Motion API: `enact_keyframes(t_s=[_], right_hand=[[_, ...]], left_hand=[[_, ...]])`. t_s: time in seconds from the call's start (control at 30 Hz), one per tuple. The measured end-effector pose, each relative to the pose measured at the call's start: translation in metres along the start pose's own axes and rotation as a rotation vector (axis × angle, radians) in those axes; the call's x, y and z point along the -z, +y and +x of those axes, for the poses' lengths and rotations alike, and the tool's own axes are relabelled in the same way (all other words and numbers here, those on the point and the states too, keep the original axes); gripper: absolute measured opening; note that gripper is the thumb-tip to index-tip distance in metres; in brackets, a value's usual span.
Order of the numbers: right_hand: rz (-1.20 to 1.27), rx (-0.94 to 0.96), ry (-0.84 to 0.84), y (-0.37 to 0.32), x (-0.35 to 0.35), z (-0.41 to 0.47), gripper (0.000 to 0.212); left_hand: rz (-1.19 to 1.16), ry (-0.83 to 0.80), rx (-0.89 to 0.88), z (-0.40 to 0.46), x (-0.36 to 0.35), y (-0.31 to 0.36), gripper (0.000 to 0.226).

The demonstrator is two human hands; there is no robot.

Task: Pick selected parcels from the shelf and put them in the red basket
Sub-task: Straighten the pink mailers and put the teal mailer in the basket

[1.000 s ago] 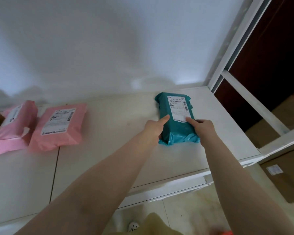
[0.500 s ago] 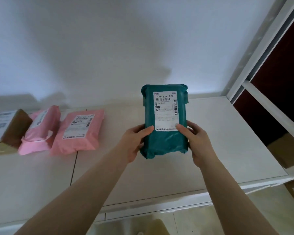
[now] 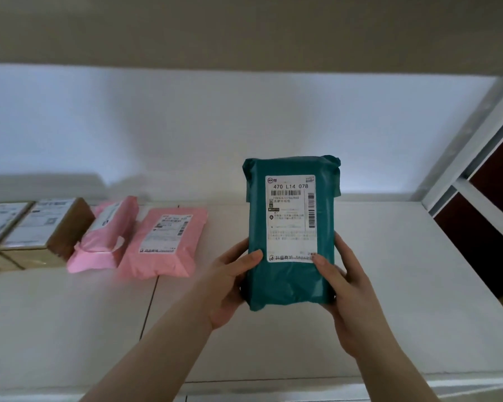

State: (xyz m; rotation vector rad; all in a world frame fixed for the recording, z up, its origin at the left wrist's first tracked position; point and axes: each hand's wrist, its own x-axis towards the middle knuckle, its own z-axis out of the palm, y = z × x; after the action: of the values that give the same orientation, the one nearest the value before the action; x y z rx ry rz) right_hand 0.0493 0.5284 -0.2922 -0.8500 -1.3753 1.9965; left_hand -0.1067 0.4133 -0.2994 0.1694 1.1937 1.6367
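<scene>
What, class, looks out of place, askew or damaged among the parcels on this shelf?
Little stands out. The smaller pink plastic mailer lies bunched and tilted, leaning toward the brown cardboard box, unlike the flat pink mailer. The teal plastic parcel, gripped by the left hand and right hand, looks crinkled but intact.

A teal parcel (image 3: pixel 291 282) is held upright above the white shelf (image 3: pixel 389 300), its white label facing the camera and reading "470 L14 078", with barcodes. The plastic wrap is crinkled, folded over at the top. On the shelf to its left lie two pink parcels (image 3: pixel 163 248), then brown boxes (image 3: pixel 41 230), all labelled.
</scene>
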Motion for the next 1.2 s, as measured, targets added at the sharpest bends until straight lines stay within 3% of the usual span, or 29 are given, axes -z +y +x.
enact_keyframes(t_s=[0.33,1.03,1.2], right_hand=[[0.021,0.058,-0.013,-0.007,0.000,-0.009,0.066],[-0.005,0.082,0.019,-0.015,0.002,-0.013,0.067],[-0.022,0.117,0.037,-0.022,-0.001,-0.033,0.072]], left_hand=[[0.050,0.006,-0.030,-0.011,-0.011,0.009,0.058],[0.063,0.102,-0.024,-0.021,-0.025,0.009,0.044],[0.192,0.081,-0.011,-0.036,-0.024,0.015,0.050]])
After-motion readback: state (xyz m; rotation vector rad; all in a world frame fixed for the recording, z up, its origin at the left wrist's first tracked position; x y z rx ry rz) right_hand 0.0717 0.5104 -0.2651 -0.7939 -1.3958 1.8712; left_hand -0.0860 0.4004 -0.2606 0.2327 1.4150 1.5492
